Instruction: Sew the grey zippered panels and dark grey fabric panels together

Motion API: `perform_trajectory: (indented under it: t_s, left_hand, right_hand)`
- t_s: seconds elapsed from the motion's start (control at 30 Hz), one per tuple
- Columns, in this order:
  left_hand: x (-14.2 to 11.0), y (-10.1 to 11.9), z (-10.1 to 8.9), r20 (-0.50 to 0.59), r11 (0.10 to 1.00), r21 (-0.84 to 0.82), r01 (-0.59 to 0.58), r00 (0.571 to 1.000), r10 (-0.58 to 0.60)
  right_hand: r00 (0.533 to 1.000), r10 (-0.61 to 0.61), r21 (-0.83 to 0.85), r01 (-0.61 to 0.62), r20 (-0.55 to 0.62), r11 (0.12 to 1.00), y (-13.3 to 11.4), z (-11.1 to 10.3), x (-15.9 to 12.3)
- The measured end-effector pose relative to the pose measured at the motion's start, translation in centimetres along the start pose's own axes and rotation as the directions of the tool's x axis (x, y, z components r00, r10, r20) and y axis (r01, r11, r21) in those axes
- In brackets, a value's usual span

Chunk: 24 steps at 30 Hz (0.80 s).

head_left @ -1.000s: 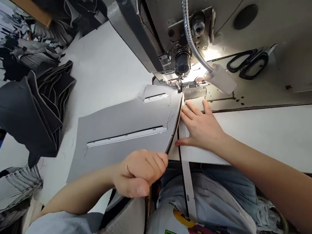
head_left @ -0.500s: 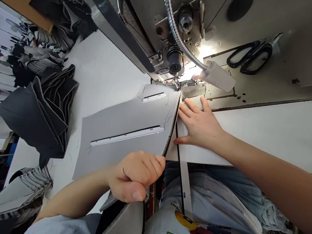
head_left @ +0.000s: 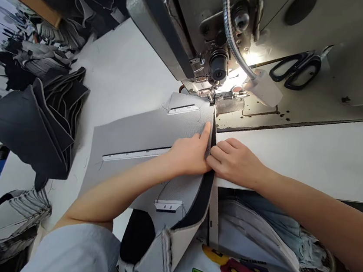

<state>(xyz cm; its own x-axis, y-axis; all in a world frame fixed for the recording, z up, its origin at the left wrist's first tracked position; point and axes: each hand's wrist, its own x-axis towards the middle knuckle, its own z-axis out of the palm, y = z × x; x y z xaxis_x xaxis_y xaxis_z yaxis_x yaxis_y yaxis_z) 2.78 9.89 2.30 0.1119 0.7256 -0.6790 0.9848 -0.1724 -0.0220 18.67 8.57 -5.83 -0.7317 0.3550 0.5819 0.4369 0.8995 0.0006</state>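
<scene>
A grey mesh fabric panel (head_left: 136, 133) with white strips sewn on it lies under the needle area of the sewing machine (head_left: 217, 76). My left hand (head_left: 190, 154) rests on the panel near its right edge, index finger stretched toward the needle, the other fingers closed at the edge. Close beside it, my right hand (head_left: 235, 163) is closed on the same edge, its fingers curled and the thumb hidden. The panel's black underside (head_left: 204, 191) shows where the edge turns up. Its lower end hangs folded over the table's front, near my lap.
Dark fabric pieces (head_left: 35, 123) are stacked on the white table (head_left: 124, 59) at left, with pale stacked pieces (head_left: 4, 220) below. Black-handled scissors (head_left: 297, 70) lie on the machine bed. A lamp (head_left: 265, 89) on a flexible neck hangs by the needle.
My left hand has moved up from the panel's lower edge onto its surface. My right hand has drawn back from beside the needle and closed on the edge. The black underside shows more.
</scene>
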Motion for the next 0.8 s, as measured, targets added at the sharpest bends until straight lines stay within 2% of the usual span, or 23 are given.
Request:
perform_trajectory:
  t_s: [0.13,0.3,0.4,0.5,0.57,0.63,0.73,0.8]
  left_hand:
    - [-0.4,0.2,0.3,-0.003,1.000,0.011,0.008,1.000,-0.008]
    - [-0.4,0.5,0.1,0.033,1.000,0.016,0.010,0.999,-0.011]
    - [-0.1,0.9,0.5,-0.018,0.997,0.054,0.052,0.999,-0.052]
    - [0.2,0.4,0.8,-0.073,0.997,0.051,0.063,0.996,-0.059]
    - [0.5,-0.9,0.6,-0.050,1.000,-0.026,0.010,0.999,-0.011]
    - [0.8,-2.4,0.2,-0.049,0.979,-0.183,-0.089,0.996,0.081]
    - [1.2,-3.7,-0.5,-0.115,0.886,-0.405,-0.225,0.974,0.195]
    - [1.4,-3.6,-0.8,-0.100,0.873,-0.435,-0.222,0.975,0.198]
  right_hand:
    - [1.000,-0.022,0.040,0.022,0.000,0.999,-0.3,0.0,0.0]
    - [0.993,-0.103,0.016,0.104,-0.055,0.994,-0.4,-0.3,-0.1]
    - [0.992,-0.102,0.005,0.103,-0.081,0.995,-0.7,-0.4,-0.1]
    - [0.990,-0.128,0.063,0.131,-0.051,0.989,-1.7,-0.3,-0.1]
    - [0.990,-0.144,0.097,0.144,-0.012,0.985,-2.8,-0.1,-0.4]
    - [0.992,-0.126,0.091,0.124,0.019,0.988,-3.9,0.2,-0.7]
    - [0.997,-0.077,0.069,0.075,0.021,0.995,-5.2,0.3,-1.0]
    - [0.998,-0.058,0.083,0.057,0.006,0.995,-5.5,0.2,-1.1]
